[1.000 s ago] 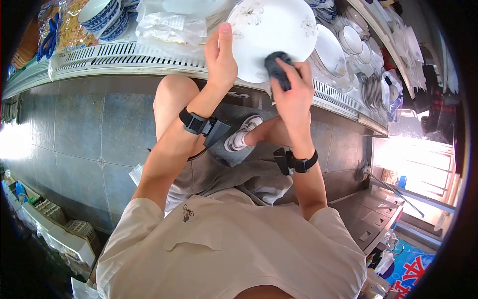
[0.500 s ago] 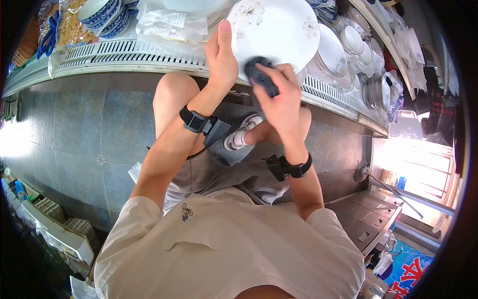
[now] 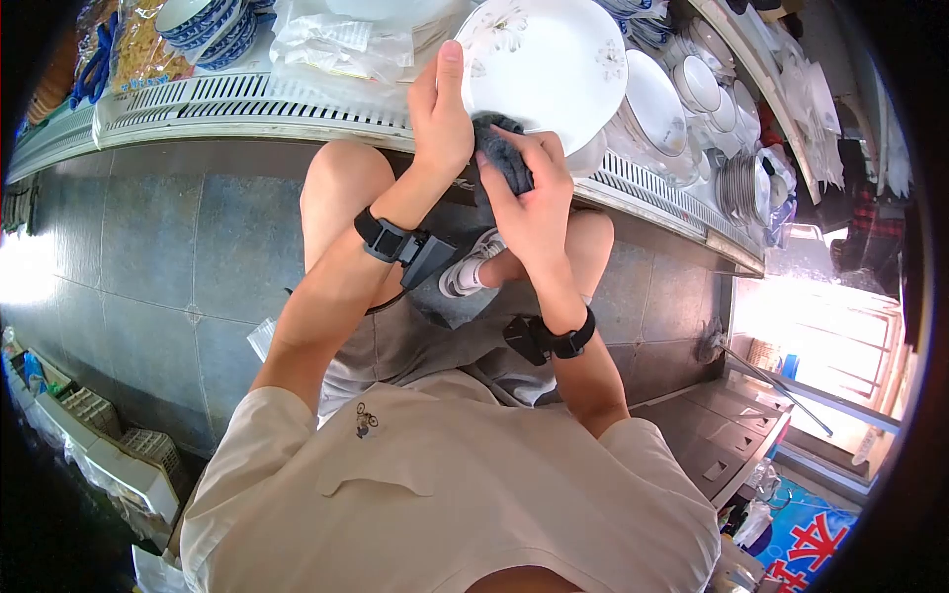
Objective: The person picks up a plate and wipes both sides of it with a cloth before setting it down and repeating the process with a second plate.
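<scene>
A white plate (image 3: 554,74) with a pale floral pattern is tilted up in front of me above the shelf edge. My left hand (image 3: 441,119) grips its left rim, thumb upright along the edge and the other fingers behind it, partly hidden. My right hand (image 3: 534,193) is closed around a dark grey cloth (image 3: 506,158), pressing it against the plate's lower left rim, close to my left hand. Part of the cloth hangs down below the fingers.
On the slatted shelf (image 3: 267,104) are blue-patterned bowls (image 3: 227,40), plastic-wrapped packages (image 3: 341,44), white bowls (image 3: 697,84) and a stack of plates (image 3: 741,183). Below are my knees and a tiled floor (image 3: 148,237). A brown cabinet (image 3: 707,435) stands at the right.
My right hand has moved left along the plate's lower rim with the cloth, nearer my left hand. The plate has shifted slightly left; my left hand keeps its grip.
</scene>
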A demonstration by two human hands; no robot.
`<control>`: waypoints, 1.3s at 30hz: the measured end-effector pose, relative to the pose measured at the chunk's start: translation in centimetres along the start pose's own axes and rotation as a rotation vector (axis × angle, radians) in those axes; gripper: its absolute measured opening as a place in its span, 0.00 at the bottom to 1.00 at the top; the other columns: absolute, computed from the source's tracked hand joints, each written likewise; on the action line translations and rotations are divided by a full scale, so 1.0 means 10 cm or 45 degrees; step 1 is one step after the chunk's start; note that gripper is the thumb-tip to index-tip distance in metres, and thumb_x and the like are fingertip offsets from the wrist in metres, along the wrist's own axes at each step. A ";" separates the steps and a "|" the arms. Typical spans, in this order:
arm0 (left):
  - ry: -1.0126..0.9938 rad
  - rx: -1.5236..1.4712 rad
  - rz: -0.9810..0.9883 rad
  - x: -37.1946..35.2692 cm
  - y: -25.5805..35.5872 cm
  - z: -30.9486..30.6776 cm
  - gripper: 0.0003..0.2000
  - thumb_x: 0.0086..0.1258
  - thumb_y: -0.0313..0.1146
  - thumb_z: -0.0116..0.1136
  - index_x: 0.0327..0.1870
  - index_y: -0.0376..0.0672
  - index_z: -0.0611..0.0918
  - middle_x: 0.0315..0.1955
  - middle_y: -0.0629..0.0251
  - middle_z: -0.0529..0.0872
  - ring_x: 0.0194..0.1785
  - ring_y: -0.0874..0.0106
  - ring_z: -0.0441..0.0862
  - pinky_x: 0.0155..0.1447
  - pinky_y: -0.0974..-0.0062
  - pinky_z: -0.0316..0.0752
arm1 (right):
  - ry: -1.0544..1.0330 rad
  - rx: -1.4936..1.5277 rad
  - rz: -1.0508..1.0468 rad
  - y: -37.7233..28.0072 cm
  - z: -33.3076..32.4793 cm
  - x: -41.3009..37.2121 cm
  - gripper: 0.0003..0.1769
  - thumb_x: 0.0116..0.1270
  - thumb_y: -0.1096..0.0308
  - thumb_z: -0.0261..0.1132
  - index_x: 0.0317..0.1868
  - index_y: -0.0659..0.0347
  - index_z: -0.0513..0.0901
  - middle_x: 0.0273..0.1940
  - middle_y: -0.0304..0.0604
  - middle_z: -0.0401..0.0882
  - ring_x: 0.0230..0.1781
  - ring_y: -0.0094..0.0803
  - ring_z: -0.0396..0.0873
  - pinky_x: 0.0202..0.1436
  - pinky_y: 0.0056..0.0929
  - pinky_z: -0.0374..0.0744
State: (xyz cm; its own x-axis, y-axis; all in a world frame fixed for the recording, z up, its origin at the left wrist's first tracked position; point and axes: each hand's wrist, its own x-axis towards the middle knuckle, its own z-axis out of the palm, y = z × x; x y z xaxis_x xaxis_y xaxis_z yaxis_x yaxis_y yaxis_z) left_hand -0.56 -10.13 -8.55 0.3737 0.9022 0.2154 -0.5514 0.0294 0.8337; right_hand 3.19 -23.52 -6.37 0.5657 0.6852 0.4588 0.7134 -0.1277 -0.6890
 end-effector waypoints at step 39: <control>-0.104 0.191 0.174 -0.01 -0.08 0.00 0.25 0.88 0.46 0.46 0.34 0.31 0.77 0.22 0.68 0.72 0.30 0.77 0.65 0.33 0.71 0.63 | -0.028 -0.255 -0.025 0.05 -0.21 -0.12 0.23 0.56 0.76 0.73 0.55 0.61 0.88 0.43 0.48 0.77 0.40 0.47 0.82 0.45 0.40 0.82</control>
State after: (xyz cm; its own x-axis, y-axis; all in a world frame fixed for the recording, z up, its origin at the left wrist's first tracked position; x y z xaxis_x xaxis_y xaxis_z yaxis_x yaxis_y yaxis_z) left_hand -0.18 -10.23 -9.27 0.3660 0.8553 0.3668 -0.4859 -0.1605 0.8592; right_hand 3.76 -25.88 -6.11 0.5433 0.7043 0.4569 0.7934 -0.2527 -0.5538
